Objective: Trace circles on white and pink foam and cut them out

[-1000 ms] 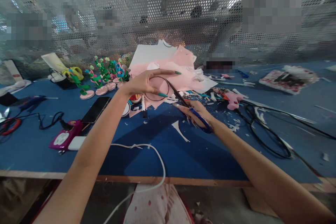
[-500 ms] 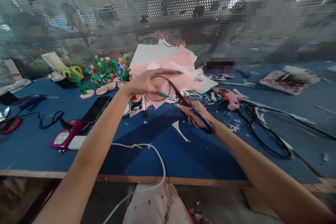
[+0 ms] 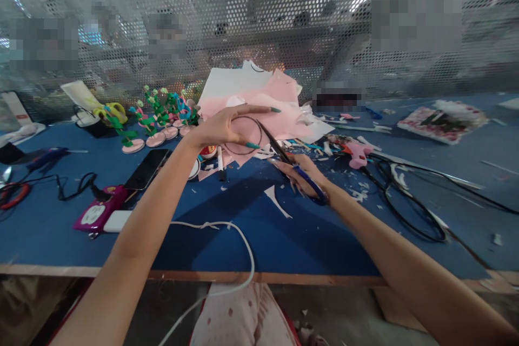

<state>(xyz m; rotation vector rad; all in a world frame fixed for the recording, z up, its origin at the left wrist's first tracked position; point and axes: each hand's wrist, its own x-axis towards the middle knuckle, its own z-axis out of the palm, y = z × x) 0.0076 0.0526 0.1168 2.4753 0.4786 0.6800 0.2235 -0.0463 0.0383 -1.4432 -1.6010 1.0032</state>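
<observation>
My left hand (image 3: 221, 128) holds a piece of pink paper (image 3: 244, 135) with a dark circle outline drawn on it. The thumb lies at the paper's lower part and the fingers stretch along its upper side. In my right hand (image 3: 302, 173) is a pair of scissors (image 3: 279, 147) with dark blades and blue handles. The blades point up and left, their tips close by the right side of the circle. Whether the blades are on the paper or just beside it I cannot tell. A white paper offcut (image 3: 278, 201) lies on the table below.
Pink and white sheets (image 3: 227, 84) are heaped behind my hands. Several small craft flowers on pink bases (image 3: 155, 139), a phone (image 3: 146, 168) and a purple power box (image 3: 99, 211) stand left. Rightward lie a pink glue gun (image 3: 359, 155), its black cable (image 3: 409, 200) and paper scraps.
The whole view has shifted slightly to the side. My hands, the pink paper and the scissors keep almost the same places relative to each other.
</observation>
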